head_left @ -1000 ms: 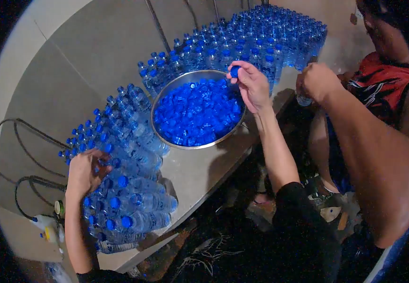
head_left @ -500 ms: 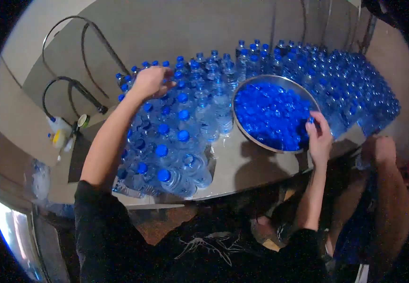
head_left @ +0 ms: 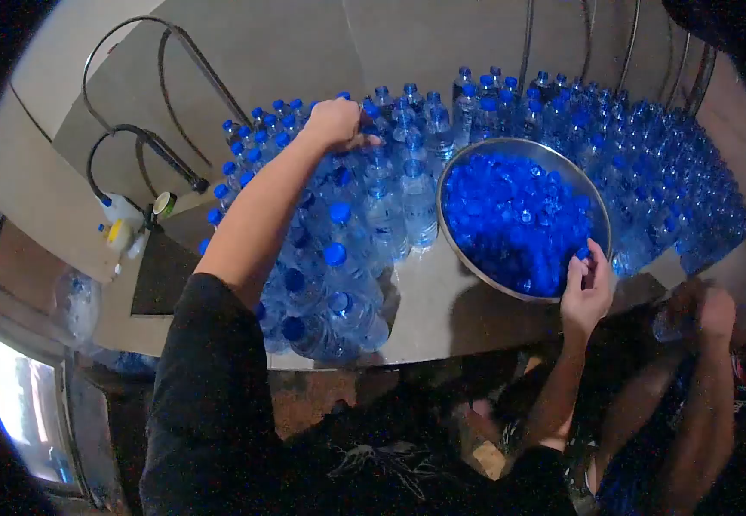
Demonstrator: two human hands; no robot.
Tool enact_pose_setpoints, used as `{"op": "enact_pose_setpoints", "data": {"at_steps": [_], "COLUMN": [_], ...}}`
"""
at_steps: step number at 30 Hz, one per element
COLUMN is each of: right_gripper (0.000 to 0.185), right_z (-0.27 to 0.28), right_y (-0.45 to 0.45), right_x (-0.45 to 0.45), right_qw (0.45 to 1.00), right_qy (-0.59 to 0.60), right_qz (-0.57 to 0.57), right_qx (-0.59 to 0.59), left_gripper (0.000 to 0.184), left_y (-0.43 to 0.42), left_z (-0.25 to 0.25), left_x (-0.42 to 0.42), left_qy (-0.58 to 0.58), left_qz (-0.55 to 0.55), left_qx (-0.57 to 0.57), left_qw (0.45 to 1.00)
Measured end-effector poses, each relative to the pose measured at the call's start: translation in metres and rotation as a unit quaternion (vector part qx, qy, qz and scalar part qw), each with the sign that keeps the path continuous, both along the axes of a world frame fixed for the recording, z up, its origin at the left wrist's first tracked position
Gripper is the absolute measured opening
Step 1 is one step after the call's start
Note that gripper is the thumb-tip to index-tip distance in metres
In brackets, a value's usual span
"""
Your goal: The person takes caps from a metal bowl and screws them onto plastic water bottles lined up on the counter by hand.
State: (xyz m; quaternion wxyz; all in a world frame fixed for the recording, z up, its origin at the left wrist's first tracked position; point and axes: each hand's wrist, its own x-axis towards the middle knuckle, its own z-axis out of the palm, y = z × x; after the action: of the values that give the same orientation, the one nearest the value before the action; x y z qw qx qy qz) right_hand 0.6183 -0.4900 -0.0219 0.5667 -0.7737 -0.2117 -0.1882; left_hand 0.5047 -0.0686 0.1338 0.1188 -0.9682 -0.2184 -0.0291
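My left hand (head_left: 337, 125) reaches over the rows of clear water bottles (head_left: 420, 206), its fingers curled in among the blue-capped tops. What its fingertips grip is hidden behind them. At the near right rim of a round metal bowl (head_left: 596, 185), my right hand (head_left: 589, 292) pinches a blue bottle cap (head_left: 582, 254) between thumb and fingers. Loose blue caps (head_left: 510, 211) fill much of the bowl. Capped bottles (head_left: 336, 301) stand close together below my left forearm.
More bottles (head_left: 674, 172) crowd the counter (head_left: 429, 318) to the right. Black faucets (head_left: 162, 163) and a yellow-labelled bottle (head_left: 117, 232) are at the left. Another person's hand (head_left: 715, 311) is beside the counter at the right, near a bottle.
My left hand has moved right across the bottle tops, while the view has also shifted slightly. My right hand stays at the bowl's rim, still pinching a cap.
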Motion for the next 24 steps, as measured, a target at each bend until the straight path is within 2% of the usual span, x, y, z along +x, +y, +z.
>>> {"op": "enact_pose_setpoints", "data": {"at_steps": [4, 5, 6, 7, 8, 9, 10, 11, 12, 13, 15, 18, 19, 21, 22, 23, 24], "right_gripper": [0.035, 0.035, 0.035, 0.034, 0.033, 0.033, 0.033, 0.032, 0.031, 0.031, 0.030, 0.031, 0.032, 0.035, 0.034, 0.034, 0.034], "right_z": [-0.010, -0.016, -0.001, -0.010, 0.001, -0.016, -0.007, -0.013, -0.018, -0.013, -0.004, -0.004, 0.002, 0.009, 0.008, 0.002, 0.040], "right_y": [0.003, -0.001, 0.008, 0.003, 0.004, 0.004, 0.010, 0.012, 0.009, 0.004, 0.001, 0.006, 0.005, 0.009, 0.010, 0.014, 0.014], "right_x": [0.006, 0.010, -0.004, 0.002, -0.007, 0.001, -0.004, -0.001, 0.003, 0.003, -0.001, -0.003, -0.001, -0.006, -0.006, -0.002, -0.029], "right_qw": [0.999, 0.999, 0.997, 0.995, 0.998, 0.995, 0.995, 0.996, 0.993, 0.995, 0.996, 0.990, 0.995, 0.995, 0.994, 0.981, 0.994], "right_qy": [-0.019, -0.020, 0.020, 0.064, 0.030, 0.004, 0.004, -0.051, -0.102, -0.097, -0.086, -0.132, -0.081, 0.026, 0.045, 0.112, 0.076], "right_qz": [-0.035, -0.042, -0.017, 0.015, -0.004, 0.024, 0.000, -0.006, -0.015, -0.014, -0.003, -0.034, -0.019, 0.024, 0.023, 0.052, 0.039], "right_qx": [0.009, -0.008, 0.075, 0.081, 0.059, 0.098, 0.096, 0.078, 0.055, 0.035, -0.003, 0.032, 0.051, 0.088, 0.097, 0.152, 0.068], "left_gripper": [0.053, 0.055, 0.055, 0.057, 0.055, 0.054, 0.053, 0.051, 0.048, 0.046, 0.040, 0.034, 0.033, 0.033, 0.035, 0.036, 0.039], "left_y": [0.014, 0.010, 0.002, 0.020, 0.015, 0.008, 0.008, 0.006, 0.000, -0.005, 0.010, -0.004, 0.000, 0.059, 0.061, 0.062, 0.055], "left_z": [-0.011, -0.006, -0.005, -0.022, -0.020, -0.019, -0.015, -0.016, -0.008, 0.003, 0.024, 0.089, 0.108, 0.135, 0.151, 0.171, 0.183], "left_x": [0.012, 0.010, 0.012, 0.016, 0.014, 0.013, 0.009, 0.009, 0.009, 0.011, 0.012, -0.015, -0.025, -0.053, -0.072, -0.098, -0.126], "left_qy": [-0.042, -0.003, 0.022, 0.003, -0.024, -0.041, -0.056, -0.072, -0.071, -0.065, -0.111, -0.164, -0.194, -0.283, -0.314, -0.346, -0.376], "left_qz": [0.008, 0.041, 0.058, 0.031, 0.012, 0.014, -0.006, -0.028, -0.007, 0.011, -0.005, -0.015, -0.006, -0.066, -0.054, -0.030, 0.011], "left_qx": [-0.039, -0.063, -0.032, -0.020, -0.035, -0.025, -0.013, -0.003, 0.008, 0.014, -0.060, -0.098, -0.107, -0.185, -0.217, -0.246, -0.167], "left_qw": [0.998, 0.997, 0.998, 0.999, 0.999, 0.999, 0.998, 0.997, 0.997, 0.998, 0.992, 0.981, 0.975, 0.939, 0.923, 0.905, 0.911]}}
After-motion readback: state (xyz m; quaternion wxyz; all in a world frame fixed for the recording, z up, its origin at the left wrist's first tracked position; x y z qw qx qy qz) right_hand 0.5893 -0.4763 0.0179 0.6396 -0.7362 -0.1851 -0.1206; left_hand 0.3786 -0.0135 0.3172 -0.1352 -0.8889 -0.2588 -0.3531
